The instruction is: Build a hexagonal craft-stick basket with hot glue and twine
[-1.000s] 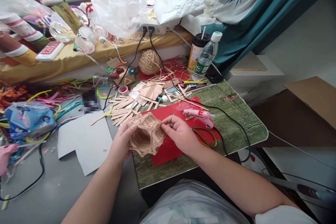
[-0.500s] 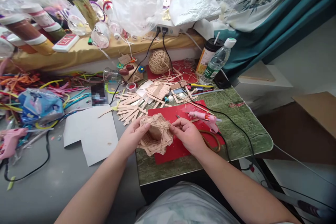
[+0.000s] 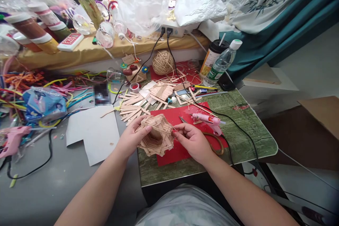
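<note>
My left hand (image 3: 134,137) grips a ring-shaped basket of stacked craft sticks (image 3: 168,142), thumb over its upper left side. The basket is tilted so its hollow middle faces me, above a red sheet (image 3: 165,159). Brownish twine (image 3: 159,120) crosses the basket's upper rim and leads toward my right hand (image 3: 192,141). Thumb and forefinger of that hand are pinched at the right rim, apparently on the twine, whose end is hidden. Scissors (image 3: 217,144) lie partly behind my right hand, beside a pink glue gun (image 3: 208,118).
Loose craft sticks (image 3: 134,104) and a ball of twine (image 3: 163,62) lie behind the basket. A water bottle (image 3: 222,61) and a drink cup (image 3: 212,58) stand at the back right. Black cords (image 3: 238,130) cross the green table. Another pink glue gun (image 3: 16,139) lies far left.
The basket has tipped and turned slightly in my left hand. My right hand has shifted a little to the right and its fingers sit slightly off the rim. The view has shifted slightly.
</note>
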`<state>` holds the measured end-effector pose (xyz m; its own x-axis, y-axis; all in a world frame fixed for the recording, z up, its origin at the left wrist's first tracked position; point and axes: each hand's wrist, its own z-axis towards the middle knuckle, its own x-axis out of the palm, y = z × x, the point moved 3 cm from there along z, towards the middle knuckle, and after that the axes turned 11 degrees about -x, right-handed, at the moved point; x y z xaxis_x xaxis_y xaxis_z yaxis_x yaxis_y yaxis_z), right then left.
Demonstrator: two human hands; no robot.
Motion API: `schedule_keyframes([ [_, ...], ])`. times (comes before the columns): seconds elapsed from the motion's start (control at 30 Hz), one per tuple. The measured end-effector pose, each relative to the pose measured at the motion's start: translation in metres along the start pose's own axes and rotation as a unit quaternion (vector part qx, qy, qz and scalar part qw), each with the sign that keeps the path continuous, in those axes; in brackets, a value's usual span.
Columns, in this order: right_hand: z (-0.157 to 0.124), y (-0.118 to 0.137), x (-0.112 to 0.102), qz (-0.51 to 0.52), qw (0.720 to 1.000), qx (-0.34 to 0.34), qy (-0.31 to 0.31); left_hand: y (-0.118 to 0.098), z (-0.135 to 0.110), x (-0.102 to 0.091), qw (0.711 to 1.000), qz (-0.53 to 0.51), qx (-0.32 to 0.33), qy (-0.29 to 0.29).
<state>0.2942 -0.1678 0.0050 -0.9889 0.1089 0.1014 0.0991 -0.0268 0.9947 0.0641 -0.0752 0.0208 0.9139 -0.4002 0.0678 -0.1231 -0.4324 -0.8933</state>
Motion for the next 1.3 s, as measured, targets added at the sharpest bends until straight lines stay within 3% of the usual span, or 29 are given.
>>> schedule_keyframes([
  [0.3, -0.008, 0.03, -0.004, 0.004, 1.0, 0.01, 0.004, 0.001, 0.002, 0.0, 0.998, -0.058, -0.011, 0.032],
  [0.6, -0.014, 0.03, -0.016, -0.069, 0.996, -0.053, 0.002, -0.005, 0.003, -0.006, 0.994, -0.094, 0.034, 0.046],
  [0.67, -0.013, 0.033, -0.018, -0.116, 0.989, -0.089, -0.001, -0.008, -0.001, -0.008, 0.995, -0.049, 0.079, 0.037],
  [0.73, -0.011, 0.034, -0.02, -0.157, 0.981, -0.112, -0.006, -0.014, -0.006, -0.01, 0.985, 0.029, 0.171, 0.016],
  [0.83, -0.009, 0.032, -0.023, -0.163, 0.98, -0.109, -0.022, -0.021, -0.016, -0.008, 0.927, 0.152, 0.343, 0.01],
  [0.9, -0.008, 0.028, -0.025, -0.148, 0.983, -0.1, -0.033, -0.023, -0.021, -0.004, 0.889, 0.199, 0.411, 0.026],
  [1.03, -0.008, 0.025, -0.027, -0.117, 0.987, -0.096, -0.05, -0.024, -0.025, 0.001, 0.859, 0.228, 0.456, 0.04],
  [1.23, -0.007, 0.023, -0.028, -0.076, 0.989, -0.098, -0.086, -0.024, -0.026, 0.002, 0.859, 0.238, 0.45, 0.057],
  [1.3, -0.006, 0.022, -0.026, -0.088, 0.99, -0.088, -0.069, -0.024, -0.026, 0.003, 0.863, 0.236, 0.441, 0.065],
])
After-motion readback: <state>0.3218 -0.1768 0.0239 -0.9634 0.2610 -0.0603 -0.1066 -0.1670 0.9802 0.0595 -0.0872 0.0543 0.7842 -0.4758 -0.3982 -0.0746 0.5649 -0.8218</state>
